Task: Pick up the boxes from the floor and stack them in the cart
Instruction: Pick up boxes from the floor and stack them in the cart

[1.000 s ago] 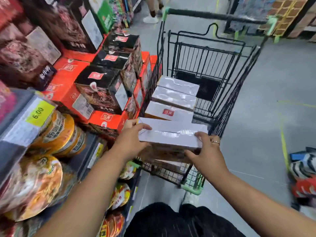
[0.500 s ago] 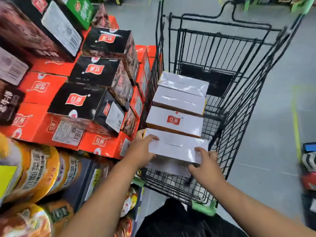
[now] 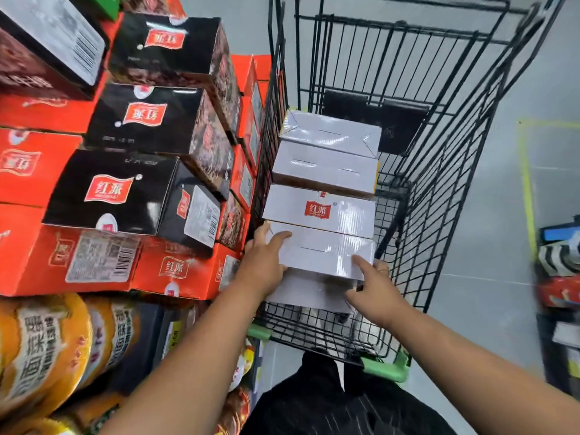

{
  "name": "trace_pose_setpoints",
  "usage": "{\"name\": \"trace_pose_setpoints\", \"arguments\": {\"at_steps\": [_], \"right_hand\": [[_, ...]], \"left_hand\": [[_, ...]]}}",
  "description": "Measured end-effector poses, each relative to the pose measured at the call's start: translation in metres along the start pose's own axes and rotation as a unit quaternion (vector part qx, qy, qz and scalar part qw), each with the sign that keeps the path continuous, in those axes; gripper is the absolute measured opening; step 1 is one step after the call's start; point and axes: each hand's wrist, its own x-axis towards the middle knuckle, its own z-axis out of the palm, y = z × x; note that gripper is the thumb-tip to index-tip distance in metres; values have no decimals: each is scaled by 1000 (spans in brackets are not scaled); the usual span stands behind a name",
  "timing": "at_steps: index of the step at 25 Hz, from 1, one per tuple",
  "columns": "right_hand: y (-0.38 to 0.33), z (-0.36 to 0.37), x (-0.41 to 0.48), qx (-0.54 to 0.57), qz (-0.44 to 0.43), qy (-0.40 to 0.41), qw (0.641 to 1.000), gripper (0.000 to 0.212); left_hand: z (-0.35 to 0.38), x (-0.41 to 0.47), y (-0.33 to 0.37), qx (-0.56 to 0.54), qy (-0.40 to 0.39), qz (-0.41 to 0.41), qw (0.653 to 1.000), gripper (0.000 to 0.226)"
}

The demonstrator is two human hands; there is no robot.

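A black wire shopping cart stands in front of me. Inside it a row of white shrink-wrapped boxes lies along its left side; one carries a red logo. The nearest white box rests on another white box at the cart's near end. My left hand grips its left end, thumb on top. My right hand presses on its right near corner, fingers spread over the top and side.
Stacked black and orange cartons stand tight against the cart's left side. Yellow noodle tubs fill a shelf at lower left. Grey floor with a yellow line lies to the right, with more goods at the right edge.
Both hands have lowered the white box into the cart's near end, down onto another white box. The view has tipped downward and closer to the cart.
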Motion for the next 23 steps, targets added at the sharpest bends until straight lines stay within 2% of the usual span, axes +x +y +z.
{"name": "trace_pose_setpoints", "arguments": {"at_steps": [6,12,18,23], "right_hand": [[9,-8,4,-78,5,-21,997,81],[8,-33,-13,-80,-34,26,996,79],[-20,-77,-37,-125,-184,60,973,74],[-53,-112,-78,-195,-342,60,917,79]], "left_hand": [[5,2,4,6,12,7,1000,59],[-14,-12,22,-61,68,21,996,62],[-42,-63,70,-73,205,93,972,43],[-46,-139,113,-89,323,41,941,54]]}}
